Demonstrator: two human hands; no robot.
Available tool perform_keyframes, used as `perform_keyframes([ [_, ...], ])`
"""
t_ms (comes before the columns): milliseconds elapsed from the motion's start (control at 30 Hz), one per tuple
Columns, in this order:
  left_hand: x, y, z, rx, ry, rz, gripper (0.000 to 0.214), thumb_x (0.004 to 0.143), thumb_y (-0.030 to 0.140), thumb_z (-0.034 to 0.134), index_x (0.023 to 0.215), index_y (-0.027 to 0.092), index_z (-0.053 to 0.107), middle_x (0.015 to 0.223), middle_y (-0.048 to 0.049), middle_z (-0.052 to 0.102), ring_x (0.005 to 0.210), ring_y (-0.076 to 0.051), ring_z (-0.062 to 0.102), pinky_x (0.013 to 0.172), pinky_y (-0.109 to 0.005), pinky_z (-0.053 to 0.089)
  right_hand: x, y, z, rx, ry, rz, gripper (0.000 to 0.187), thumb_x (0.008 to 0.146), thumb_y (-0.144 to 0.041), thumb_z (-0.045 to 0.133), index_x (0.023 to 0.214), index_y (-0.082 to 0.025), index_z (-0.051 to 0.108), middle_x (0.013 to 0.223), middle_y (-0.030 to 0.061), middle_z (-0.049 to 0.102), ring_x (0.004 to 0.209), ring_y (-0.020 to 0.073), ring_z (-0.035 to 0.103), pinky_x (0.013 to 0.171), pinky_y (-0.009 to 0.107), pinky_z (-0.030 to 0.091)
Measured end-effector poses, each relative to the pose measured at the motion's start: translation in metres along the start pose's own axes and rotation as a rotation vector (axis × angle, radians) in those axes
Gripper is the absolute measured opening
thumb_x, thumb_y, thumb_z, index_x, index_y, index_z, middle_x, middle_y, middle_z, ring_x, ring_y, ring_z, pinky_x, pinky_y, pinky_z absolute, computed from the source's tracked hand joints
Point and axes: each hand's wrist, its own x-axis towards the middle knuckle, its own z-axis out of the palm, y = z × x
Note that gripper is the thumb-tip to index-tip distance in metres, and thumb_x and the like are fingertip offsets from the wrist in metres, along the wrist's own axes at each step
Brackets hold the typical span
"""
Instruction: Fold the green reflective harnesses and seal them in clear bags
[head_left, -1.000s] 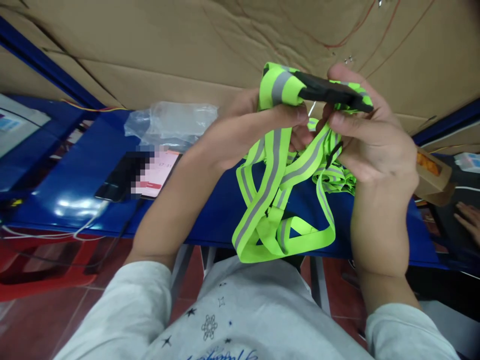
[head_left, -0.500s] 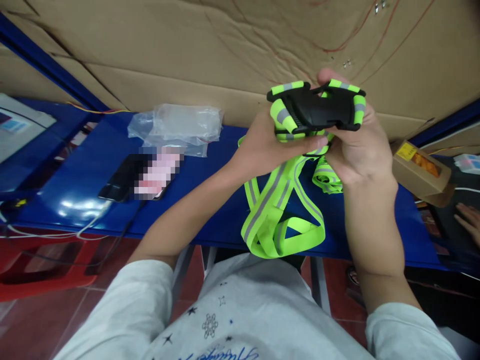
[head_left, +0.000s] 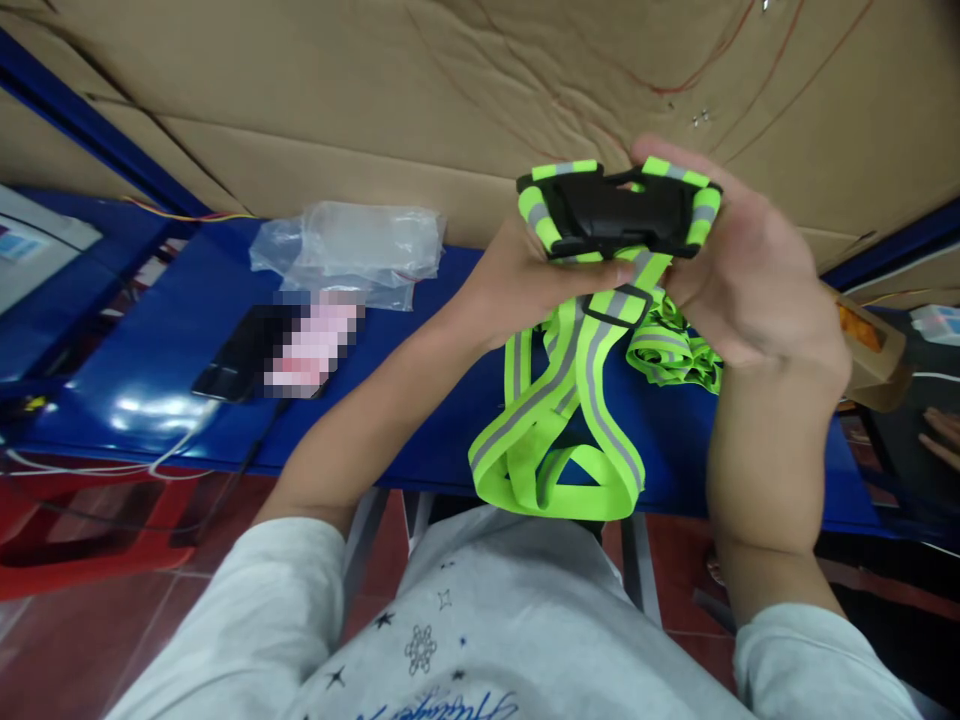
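Observation:
A black side-release buckle with fluorescent yellow-green and grey reflective webbing at its ends is held up above the bench. My left hand grips its left end, the thumb lying along the underside. My right hand, slightly blurred, is closed around the right end, its fingers partly hidden behind the buckle. Below hangs a reflective strap harness in loops that reach past the bench's front edge. A black slider sits on the strap under my left thumb. A rolled bundle of reflective strap lies beside my right wrist.
On the blue bench lie clear plastic bags, a black phone and a pixelated pink phone. A cardboard box stands at right, near another person's hand. Cardboard backs the bench; a red stool is at left.
The buckle has shifted slightly left and turned to lie more level. My right hand has moved a little to the right, and the slider below now shows more fully.

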Motion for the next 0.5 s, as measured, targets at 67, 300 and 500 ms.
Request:
perform_keyframes([
  [67, -0.001, -0.001, 0.001, -0.029, 0.020, -0.050, 0.051, 0.067, 0.009, 0.091, 0.113, 0.022, 0.076, 0.119, 0.0025, 0.077, 0.139, -0.025, 0.063, 0.121, -0.038, 0.049, -0.001, 0.000, 0.000, -0.025, 0.107, 0.048, 0.046, 0.082, -0.049, 0.089, 0.117, -0.021, 0.078, 0.118, 0.0031, 0.079, 0.118, 0.0254, 0.073, 0.118, 0.048, 0.053],
  [300, -0.006, -0.007, 0.005, -0.372, -0.281, -0.345, 0.025, 0.077, 0.015, 0.087, 0.100, 0.019, 0.079, 0.099, -0.0020, 0.081, 0.101, -0.024, 0.079, 0.104, -0.043, 0.062, -0.003, -0.009, 0.007, -0.069, 0.187, -0.082, 0.030, 0.076, -0.009, 0.089, 0.102, -0.021, 0.081, 0.109, -0.0045, 0.080, 0.103, 0.0140, 0.074, 0.101, 0.030, 0.062],
  [500, -0.012, -0.013, 0.008, -0.500, -0.540, -0.435, 0.027, 0.092, 0.025, 0.075, 0.118, 0.017, 0.079, 0.119, -0.0077, 0.081, 0.124, -0.030, 0.074, 0.115, -0.044, 0.055, -0.007, -0.014, 0.000, -0.107, 0.215, -0.217, 0.034, 0.076, -0.012, 0.091, 0.105, -0.023, 0.077, 0.107, -0.0043, 0.081, 0.099, 0.0162, 0.078, 0.098, 0.035, 0.067],
])
